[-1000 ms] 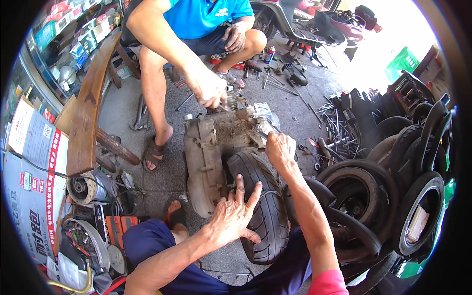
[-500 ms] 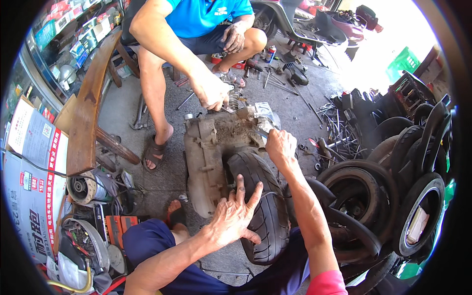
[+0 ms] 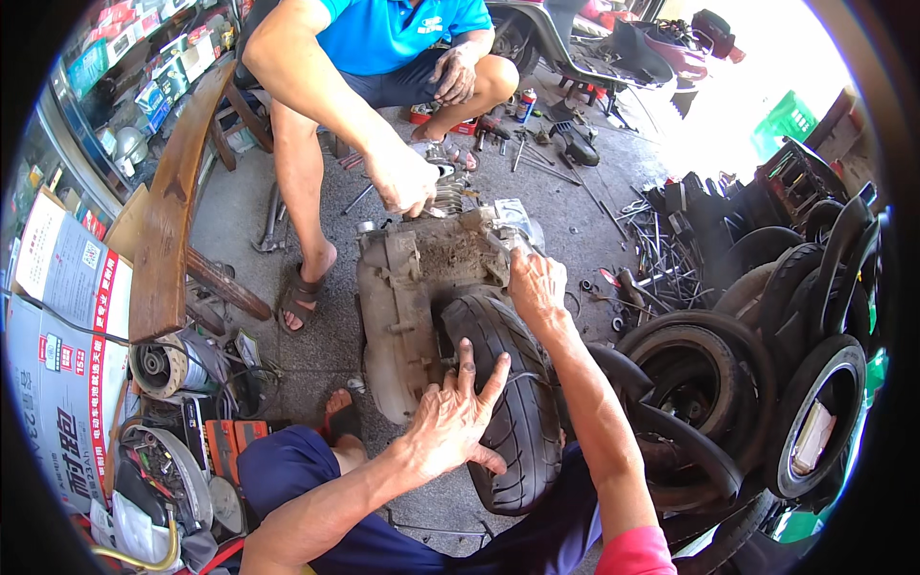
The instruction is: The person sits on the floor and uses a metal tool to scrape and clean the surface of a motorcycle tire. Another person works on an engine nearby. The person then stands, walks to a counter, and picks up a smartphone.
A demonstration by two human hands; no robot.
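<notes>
Fingers of the left hand are spread wide, resting on the black tyre, which stands beside the dirty metal engine on the grey floor. The right hand has its fingers curled around a metal tool, mostly hidden, at the engine's far right corner. Opposite, a co-worker's hand is over the engine's far edge; whether it grips anything cannot be told. Loose tyres are piled to the right.

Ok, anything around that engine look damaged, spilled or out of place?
Yes: dirt is caked on the engine casing, and loose metal rods lie jumbled on the floor to its right. No clear spill or breakage stands out.
</notes>
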